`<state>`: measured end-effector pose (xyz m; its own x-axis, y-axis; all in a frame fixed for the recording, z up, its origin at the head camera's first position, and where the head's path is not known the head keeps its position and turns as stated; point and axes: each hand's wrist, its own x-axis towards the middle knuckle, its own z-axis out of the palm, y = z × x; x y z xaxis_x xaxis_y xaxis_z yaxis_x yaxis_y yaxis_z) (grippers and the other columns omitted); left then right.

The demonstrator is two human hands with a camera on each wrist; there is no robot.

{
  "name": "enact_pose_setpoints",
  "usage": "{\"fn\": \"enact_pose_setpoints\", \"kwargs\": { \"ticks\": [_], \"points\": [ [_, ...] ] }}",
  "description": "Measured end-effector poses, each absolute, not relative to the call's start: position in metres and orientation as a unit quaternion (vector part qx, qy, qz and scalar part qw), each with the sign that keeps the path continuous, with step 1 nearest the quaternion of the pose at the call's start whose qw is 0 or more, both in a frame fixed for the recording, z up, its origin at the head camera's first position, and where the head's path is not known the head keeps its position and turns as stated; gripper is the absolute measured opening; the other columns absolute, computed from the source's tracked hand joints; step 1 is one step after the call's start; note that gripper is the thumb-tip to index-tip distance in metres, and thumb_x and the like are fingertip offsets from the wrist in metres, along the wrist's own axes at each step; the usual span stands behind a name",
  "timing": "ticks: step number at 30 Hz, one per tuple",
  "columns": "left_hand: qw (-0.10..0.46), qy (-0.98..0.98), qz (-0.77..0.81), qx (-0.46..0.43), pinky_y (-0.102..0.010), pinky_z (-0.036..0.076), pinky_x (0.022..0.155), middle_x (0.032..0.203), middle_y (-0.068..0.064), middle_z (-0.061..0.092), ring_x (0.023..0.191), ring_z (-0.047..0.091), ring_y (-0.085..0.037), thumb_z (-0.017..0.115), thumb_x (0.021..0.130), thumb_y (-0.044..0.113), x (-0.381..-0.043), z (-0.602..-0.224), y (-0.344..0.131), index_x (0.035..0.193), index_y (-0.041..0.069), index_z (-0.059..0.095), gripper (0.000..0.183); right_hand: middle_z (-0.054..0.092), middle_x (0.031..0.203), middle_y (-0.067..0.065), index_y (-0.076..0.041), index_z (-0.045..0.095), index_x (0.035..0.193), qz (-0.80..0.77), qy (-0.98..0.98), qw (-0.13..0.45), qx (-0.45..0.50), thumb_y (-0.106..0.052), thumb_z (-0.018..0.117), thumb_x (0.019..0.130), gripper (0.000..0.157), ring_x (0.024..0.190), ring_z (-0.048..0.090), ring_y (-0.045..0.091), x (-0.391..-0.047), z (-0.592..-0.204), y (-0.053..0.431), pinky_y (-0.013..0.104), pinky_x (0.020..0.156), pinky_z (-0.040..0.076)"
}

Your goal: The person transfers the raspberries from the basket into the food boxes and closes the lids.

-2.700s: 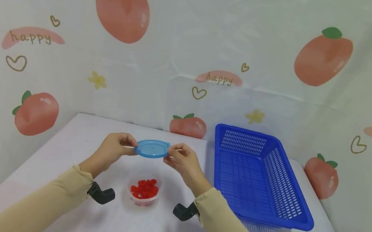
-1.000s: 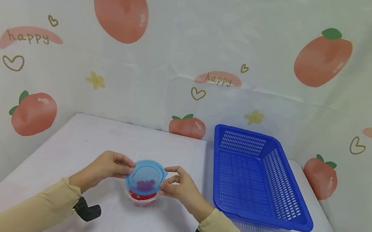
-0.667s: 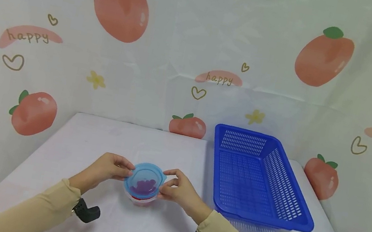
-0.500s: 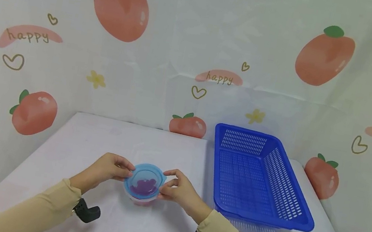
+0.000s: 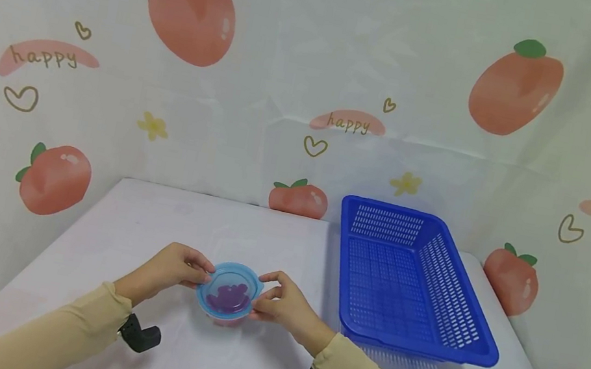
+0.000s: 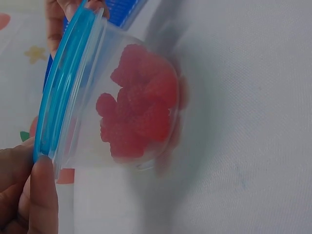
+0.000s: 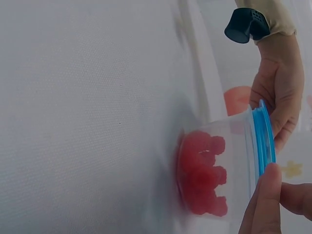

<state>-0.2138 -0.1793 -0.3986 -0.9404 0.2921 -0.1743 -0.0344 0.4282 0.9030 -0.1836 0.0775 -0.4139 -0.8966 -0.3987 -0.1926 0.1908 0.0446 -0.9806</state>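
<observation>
A clear plastic tub [image 6: 109, 58] of red raspberries [image 6: 141, 107] stands on the table in front of me. Its round blue lid [image 5: 234, 271] lies over the rim; whether it is snapped down all round I cannot tell. My left hand [image 5: 167, 271] pinches the lid's left edge between thumb and fingers. On the opposite side my right hand [image 5: 290, 310] pinches the edge by the small tab. In the right wrist view, fingertips [image 7: 269, 180] touch the lid's edge, and the berries show through the tub wall.
A large blue plastic basket [image 5: 473, 338] with slotted walls stands on the right of the white-covered table [image 5: 160, 213]. Behind hangs a pale cloth [image 5: 267, 74] printed with fruit. A black camera mount is strapped to each wrist.
Both hands have brought the blue lid down and towards me from above the tub onto its rim. In the last half second the lid has shifted only slightly. The basket has stayed put.
</observation>
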Motion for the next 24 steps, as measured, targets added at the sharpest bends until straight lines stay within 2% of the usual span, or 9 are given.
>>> {"fn": "enact_pose_setpoints", "kwargs": {
  "ticks": [24],
  "points": [
    [0.154, 0.845, 0.507, 0.074, -0.033, 0.06, 0.074, 0.079, -0.005, 0.068, 0.074, 0.066, -0.014, 0.074, 0.08, 0.004, -0.2172, -0.3976, -0.1778, 0.098, -0.005, 0.07, 0.021, 0.055, 0.084, 0.01, 0.004, 0.04, 0.129, -0.672, 0.708, 0.207, -0.064, 0.009, 0.064, 0.084, 0.051, 0.067, 0.067, 0.014, -0.1814, -0.4083, 0.0738, 0.034, 0.073, 0.06]
  ]
}}
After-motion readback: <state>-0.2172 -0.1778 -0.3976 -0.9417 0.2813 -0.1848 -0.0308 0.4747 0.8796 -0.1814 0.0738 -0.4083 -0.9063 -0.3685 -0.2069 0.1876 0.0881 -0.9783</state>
